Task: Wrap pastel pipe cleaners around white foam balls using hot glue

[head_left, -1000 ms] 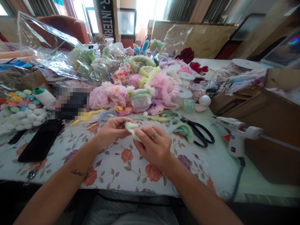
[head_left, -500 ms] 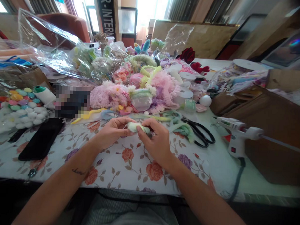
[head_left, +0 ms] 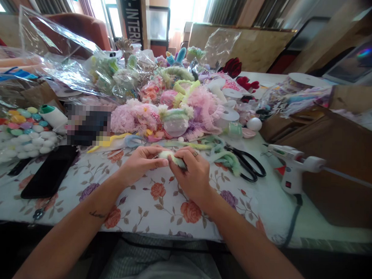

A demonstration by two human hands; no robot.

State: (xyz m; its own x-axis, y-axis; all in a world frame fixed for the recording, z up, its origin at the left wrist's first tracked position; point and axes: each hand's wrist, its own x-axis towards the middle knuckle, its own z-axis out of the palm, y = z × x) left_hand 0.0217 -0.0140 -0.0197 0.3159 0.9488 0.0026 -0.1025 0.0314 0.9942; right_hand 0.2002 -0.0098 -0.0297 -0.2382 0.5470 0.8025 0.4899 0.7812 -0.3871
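Observation:
Both of my hands meet over the floral tablecloth (head_left: pixel 159 203), pinching one fuzzy pale-green chenille piece (head_left: pixel 168 155). My left hand (head_left: pixel 141 162) grips its left end between thumb and fingers. Its right end is wrapped in the closed fingers of my right hand (head_left: pixel 192 172), which wears a ring. The piece is short and mostly hidden by my fingers. Just behind my hands lie loose green and yellow fuzzy stems (head_left: pixel 210 146).
Black scissors (head_left: pixel 249 166) lie to the right, then a white glue gun (head_left: pixel 290 167) with its cord. A black phone (head_left: pixel 49 171) and a tray of coloured pom-poms (head_left: pixel 18 135) sit left. A heap of pink and green fluffy craft pieces (head_left: pixel 171 110) fills the back; a brown box (head_left: pixel 337 161) stands right.
My right hand has turned and closed over the fuzzy piece, drawing in beside my left hand. The piece now lies level between both hands, a little farther from me.

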